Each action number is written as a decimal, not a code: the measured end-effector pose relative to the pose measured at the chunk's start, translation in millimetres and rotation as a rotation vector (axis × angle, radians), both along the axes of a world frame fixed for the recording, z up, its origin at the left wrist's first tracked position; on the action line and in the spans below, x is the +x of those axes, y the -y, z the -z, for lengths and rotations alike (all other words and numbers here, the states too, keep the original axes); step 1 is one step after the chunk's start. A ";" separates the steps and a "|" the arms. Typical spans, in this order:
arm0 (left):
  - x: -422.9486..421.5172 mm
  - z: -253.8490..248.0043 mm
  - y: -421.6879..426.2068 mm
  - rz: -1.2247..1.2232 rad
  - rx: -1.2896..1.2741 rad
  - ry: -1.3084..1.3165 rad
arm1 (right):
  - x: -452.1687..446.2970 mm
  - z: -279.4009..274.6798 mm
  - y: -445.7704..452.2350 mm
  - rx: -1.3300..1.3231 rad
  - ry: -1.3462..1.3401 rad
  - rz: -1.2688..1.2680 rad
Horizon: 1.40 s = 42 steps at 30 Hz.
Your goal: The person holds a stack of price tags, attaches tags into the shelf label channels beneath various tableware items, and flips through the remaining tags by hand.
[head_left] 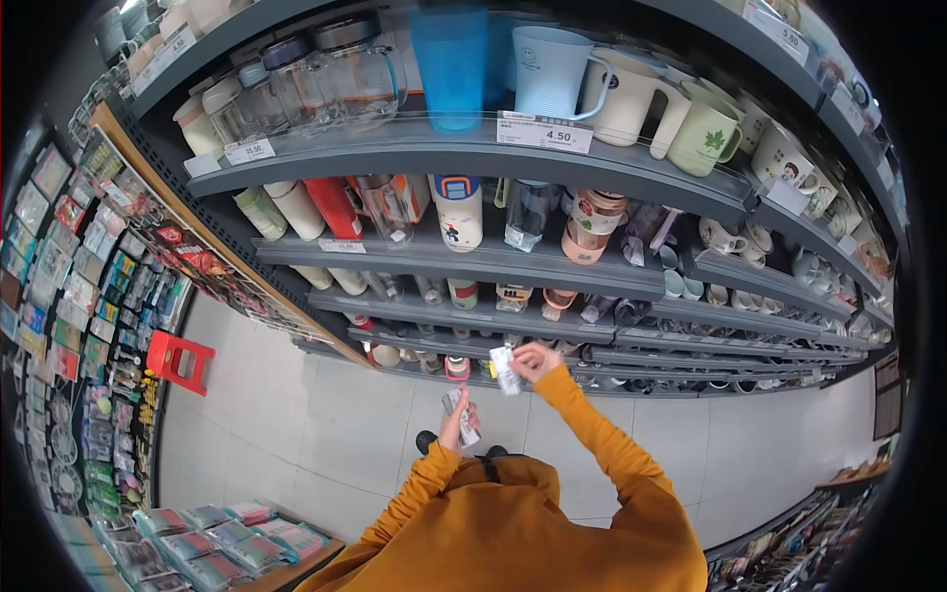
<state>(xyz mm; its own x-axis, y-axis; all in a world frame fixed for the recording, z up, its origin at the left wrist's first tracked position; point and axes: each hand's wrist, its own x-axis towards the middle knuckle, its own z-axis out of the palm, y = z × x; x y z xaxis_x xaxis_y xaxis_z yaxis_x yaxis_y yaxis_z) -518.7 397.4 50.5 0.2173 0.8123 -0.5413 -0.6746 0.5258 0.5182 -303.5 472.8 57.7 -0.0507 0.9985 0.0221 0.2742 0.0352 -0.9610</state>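
"Readable print?"
"Price tag (545, 134), 4.50, beneath blue mug (548, 75)."
"Left grip (454, 425)?"
"Clasping white label bundle (470, 435), lower than mug."
"Right grip (536, 361)?"
"Pinching white label (505, 372), lower than mug; print illegible."

Open floor (760, 444) at right, shelf edges (464, 160) ahead, red stool (166, 353) left

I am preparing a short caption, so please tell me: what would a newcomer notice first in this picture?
The tall blue cup on the upper shelf and the red stool on the floor at left stand out. Near the centre, the right hand holds a white label, the left hand printed slips.
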 end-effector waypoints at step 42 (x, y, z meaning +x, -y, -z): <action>-26.4 -129.9 10.9 -0.001 0.451 0.196 | -84.6 -144.1 70.2 -0.267 -0.255 -0.295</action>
